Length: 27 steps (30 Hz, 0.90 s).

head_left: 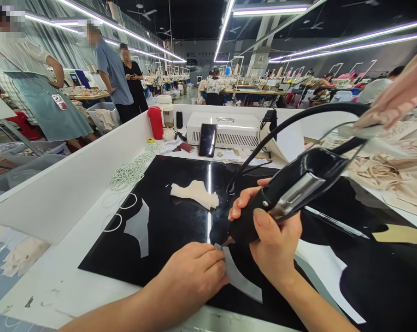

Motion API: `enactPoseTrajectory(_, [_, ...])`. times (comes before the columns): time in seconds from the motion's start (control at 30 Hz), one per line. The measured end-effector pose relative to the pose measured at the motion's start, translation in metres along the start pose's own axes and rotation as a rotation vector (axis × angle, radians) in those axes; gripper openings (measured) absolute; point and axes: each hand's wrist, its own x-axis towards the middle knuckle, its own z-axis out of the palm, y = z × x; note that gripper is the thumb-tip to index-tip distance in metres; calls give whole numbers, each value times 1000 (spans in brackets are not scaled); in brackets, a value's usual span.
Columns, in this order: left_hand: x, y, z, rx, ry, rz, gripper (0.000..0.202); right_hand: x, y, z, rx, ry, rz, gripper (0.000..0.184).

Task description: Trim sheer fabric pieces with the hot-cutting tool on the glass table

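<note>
My right hand (pixel 275 240) is wrapped around a black corded handheld tool (pixel 298 184) with a silver lever along its side. The tool's tip points down at the upper end of a thin grey curved piece (pixel 241 276). My left hand (pixel 190 276), fingers together, presses that piece against the black mat (pixel 180 230); its fingertips are partly hidden. Left of my hands lies a translucent curved piece (pixel 139 228). Beyond them is a small stack of cream fabric pieces (pixel 196 192). A white curved sheet (pixel 327 272) sits to the right, partly behind my right forearm.
Another person's blurred hand (pixel 398 92) reaches in at upper right beside the tool's cable (pixel 298 113). A pen (pixel 336 222) lies on the mat. Green-white elastic loops (pixel 128 173), a phone (pixel 207 139) and a white vented box (pixel 225 127) stand further back. Beige fabric (pixel 388 177) piles up at right.
</note>
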Motion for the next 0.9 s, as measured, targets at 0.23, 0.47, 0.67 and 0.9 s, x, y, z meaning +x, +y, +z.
enactPoseTrajectory(0.23, [0, 0, 2, 0, -3, 0, 23, -1, 1, -1, -39, 14, -11, 31])
enactPoseTrajectory(0.47, [-3, 0, 2, 0, -11, -2, 25, 2, 2, 5, 23, 20, 2, 38])
enactPoseTrajectory(0.67, [0, -1, 1, 10, -26, 1, 25, 0, 6, 8, 43, 8, 24, 33])
enactPoseTrajectory(0.9, [-1, 0, -1, 7, -32, -5, 26, 1, 4, 9, 42, 30, 54, 33])
